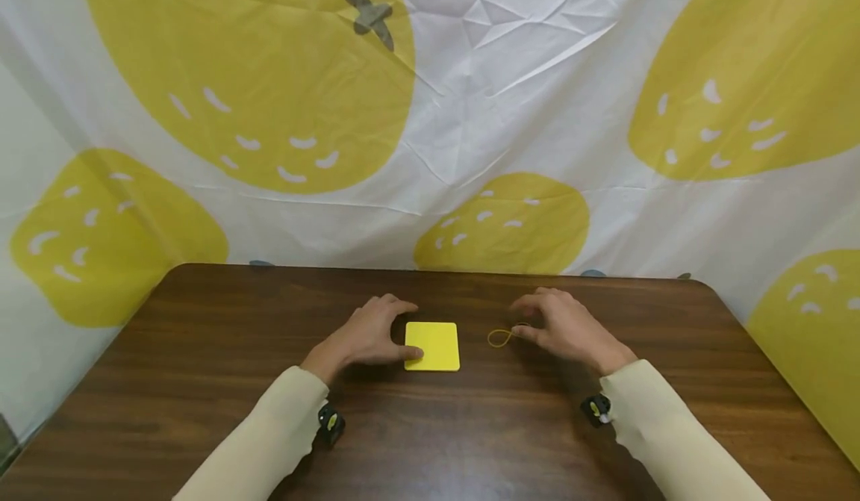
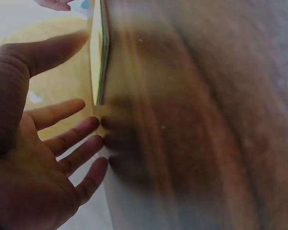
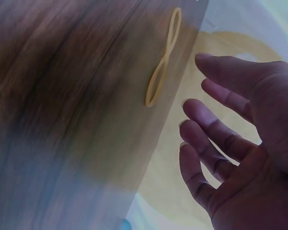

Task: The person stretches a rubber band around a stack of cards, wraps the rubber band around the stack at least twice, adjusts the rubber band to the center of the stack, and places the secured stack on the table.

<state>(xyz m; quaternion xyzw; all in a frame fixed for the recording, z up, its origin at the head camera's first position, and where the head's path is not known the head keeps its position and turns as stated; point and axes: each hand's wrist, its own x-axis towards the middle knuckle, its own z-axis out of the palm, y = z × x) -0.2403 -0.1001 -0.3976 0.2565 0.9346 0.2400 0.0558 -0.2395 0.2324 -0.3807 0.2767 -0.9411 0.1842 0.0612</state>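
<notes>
A flat yellow square with rounded corners (image 1: pixel 437 344) lies on the wooden table. Its thin edge, seen in the left wrist view, shows pale and green layers (image 2: pixel 104 62); I cannot tell what it is made of. My left hand (image 1: pixel 372 333) is at its left side, fingers spread, with the thumb over the near left corner; whether the thumb touches is unclear. To the right lies a yellow rubber band (image 3: pixel 165 57), twisted into a figure eight. My right hand (image 1: pixel 564 327) hovers beside the band with loosely bent fingers, holding nothing, and partly covers it in the head view.
The brown wooden table (image 1: pixel 430 441) has rounded far corners. Behind it hangs a white cloth with large yellow fruit prints (image 1: pixel 269 75), reaching down to the table's far edge. A small black device (image 1: pixel 329 423) is strapped at each wrist, below the pale sleeves.
</notes>
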